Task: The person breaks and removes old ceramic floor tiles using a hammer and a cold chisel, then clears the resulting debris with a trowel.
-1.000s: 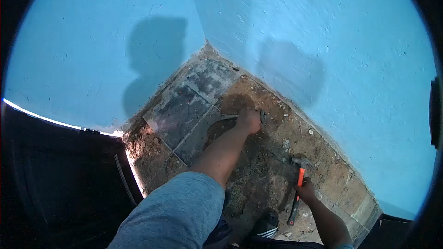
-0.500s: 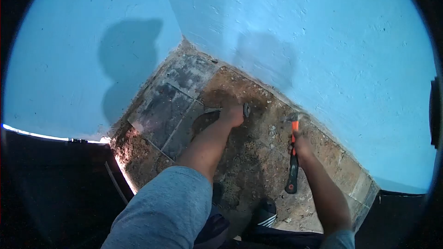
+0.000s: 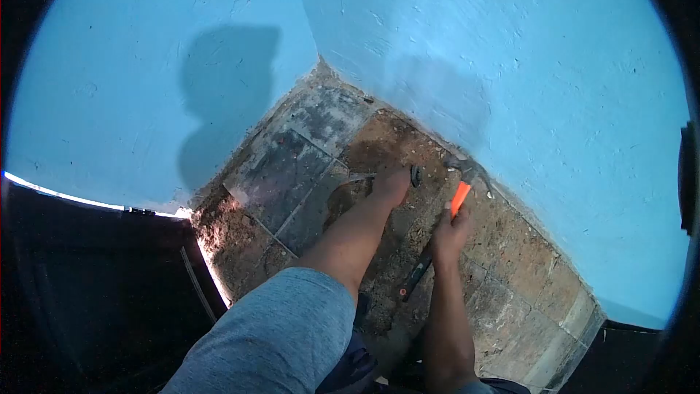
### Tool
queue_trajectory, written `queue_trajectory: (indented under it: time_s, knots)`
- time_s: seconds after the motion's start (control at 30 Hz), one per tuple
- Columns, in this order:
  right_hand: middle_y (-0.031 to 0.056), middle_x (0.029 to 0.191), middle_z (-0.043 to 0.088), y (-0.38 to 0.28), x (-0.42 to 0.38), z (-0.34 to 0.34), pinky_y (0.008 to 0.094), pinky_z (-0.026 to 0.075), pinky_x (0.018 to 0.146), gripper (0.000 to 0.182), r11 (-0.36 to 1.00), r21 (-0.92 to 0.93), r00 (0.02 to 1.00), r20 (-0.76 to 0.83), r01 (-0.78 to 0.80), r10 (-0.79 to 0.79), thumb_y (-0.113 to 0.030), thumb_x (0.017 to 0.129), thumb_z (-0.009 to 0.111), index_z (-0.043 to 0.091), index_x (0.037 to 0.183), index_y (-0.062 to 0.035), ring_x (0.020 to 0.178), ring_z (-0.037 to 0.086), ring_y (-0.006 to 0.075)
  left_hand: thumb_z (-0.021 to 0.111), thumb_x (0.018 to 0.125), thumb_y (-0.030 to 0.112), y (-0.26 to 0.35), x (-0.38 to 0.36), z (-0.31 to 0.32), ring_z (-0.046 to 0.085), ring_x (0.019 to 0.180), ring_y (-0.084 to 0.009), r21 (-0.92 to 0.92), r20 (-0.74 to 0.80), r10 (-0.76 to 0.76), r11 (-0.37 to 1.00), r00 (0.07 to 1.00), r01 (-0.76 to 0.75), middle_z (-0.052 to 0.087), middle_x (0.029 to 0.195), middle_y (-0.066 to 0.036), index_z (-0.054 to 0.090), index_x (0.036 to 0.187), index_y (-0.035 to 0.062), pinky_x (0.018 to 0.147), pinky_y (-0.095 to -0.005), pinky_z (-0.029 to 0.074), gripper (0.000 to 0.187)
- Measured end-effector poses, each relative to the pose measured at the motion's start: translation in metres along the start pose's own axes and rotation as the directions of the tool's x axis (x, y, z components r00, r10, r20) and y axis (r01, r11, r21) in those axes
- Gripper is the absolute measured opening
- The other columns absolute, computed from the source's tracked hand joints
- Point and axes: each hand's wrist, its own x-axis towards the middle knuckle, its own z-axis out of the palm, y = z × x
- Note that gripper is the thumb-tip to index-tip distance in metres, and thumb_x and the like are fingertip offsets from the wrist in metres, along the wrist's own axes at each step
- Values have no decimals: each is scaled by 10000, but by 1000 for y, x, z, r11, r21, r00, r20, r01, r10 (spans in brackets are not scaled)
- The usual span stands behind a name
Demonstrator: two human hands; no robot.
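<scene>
My left hand (image 3: 394, 185) is wrapped round a chisel (image 3: 415, 176). Its dark round end sticks out on the right of the fist, and its thin shaft points left at the edge of a grey floor tile (image 3: 313, 193). My fingers hide the middle of it. In my right hand (image 3: 450, 235) is a claw hammer (image 3: 461, 198) with an orange and black handle. The hammer's metal head is to the right of the chisel's end, apart from it, close to the foot of the wall. Broken, dirt-covered floor (image 3: 386, 138) lies around both hands.
Two light-blue walls (image 3: 525, 87) meet at the corner ahead. More floor tiles (image 3: 510, 321) run along the right wall. Loose rubble (image 3: 226, 230) lies at the left near a dark door (image 3: 102, 277) with light along its edge.
The hammer has swung closer to the chisel and its handle now slants down to the left. The whole view has shifted, so the corner appears further right. My left hand keeps its grip.
</scene>
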Motion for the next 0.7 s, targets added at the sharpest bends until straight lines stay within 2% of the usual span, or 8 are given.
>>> queue_trajectory:
  time_s: [0.07, 0.13, 0.23, 0.33, 0.4, 0.57, 0.67, 0.7]
  knots:
    - [175, 853, 652, 3, -3, 5, 467, 471, 657, 315, 983, -168, 997, 19, 72, -70, -230, 999, 586, 543, 1151, 42, 738, 646, 333, 614, 903, 74, 2, 3, -6, 491, 1317, -372, -90, 92, -37, 995, 995, 45, 398, 1496, -250, 545, 1328, -46, 1053, -464, 461, 448]
    - [220, 914, 668, 21, -1, 12, 491, 467, 680, 346, 935, -244, 965, 27, 258, -259, -231, 988, 597, 539, 1182, 49, 790, 659, 388, 628, 888, 81, 4, -2, -3, 459, 1336, -391, 49, 131, 7, 999, 991, -14, 430, 1454, -265, 520, 1348, -45, 1091, -486, 416, 489]
    - [127, 837, 648, 28, 12, 4, 419, 468, 617, 348, 999, -32, 988, 154, 21, -16, -237, 1000, 589, 545, 1216, 32, 697, 635, 280, 647, 867, 95, 2, 3, 5, 406, 1367, -418, 58, 153, 15, 998, 988, -24, 442, 1429, -284, 478, 1377, -47, 1140, -514, 350, 555]
    - [26, 766, 572, -14, 7, -32, 320, 426, 547, 285, 928, 333, 985, 92, -168, 145, -239, 1014, 579, 568, 1173, -3, 610, 552, 149, 662, 869, 127, 5, -5, -3, 498, 1288, -378, 36, 16, 4, 999, 1000, -5, 548, 1338, -240, 497, 1354, -16, 1099, -481, 391, 531]
    - [-29, 734, 489, -38, 16, -64, 244, 370, 519, 203, 922, 381, 990, -87, -69, 110, -235, 1034, 548, 562, 1103, -44, 577, 451, 67, 666, 882, 150, 8, -5, -10, 528, 1275, -354, -3, 1, -31, 1000, 1000, 31, 574, 1332, -218, 480, 1371, -5, 1093, -460, 406, 546]
    - [-7, 722, 496, -72, 30, -119, 251, 399, 512, 202, 824, 515, 850, -521, 236, 82, -269, 1055, 502, 516, 1035, -68, 575, 470, 83, 654, 918, 180, 13, -5, -25, 428, 1380, -359, -42, 154, -90, 994, 984, 97, 451, 1478, -212, 354, 1485, -14, 1177, -463, 331, 671]
    - [6, 706, 505, -55, 28, -89, 278, 424, 522, 234, 812, 478, 781, -623, 336, 43, -289, 1046, 513, 537, 1061, -57, 594, 515, 105, 663, 910, 185, 5, -1, -8, 411, 1391, -364, 35, 80, -40, 999, 996, 38, 418, 1506, -201, 367, 1475, -12, 1175, -472, 331, 668]
    - [20, 707, 515, -23, 32, -62, 295, 439, 534, 256, 930, 260, 776, -630, 260, -41, -296, 1041, 519, 545, 1079, -44, 605, 535, 122, 666, 903, 178, 8, -4, -14, 420, 1383, -364, 50, 106, -40, 998, 994, 35, 433, 1491, -206, 380, 1468, -14, 1169, -474, 336, 662]
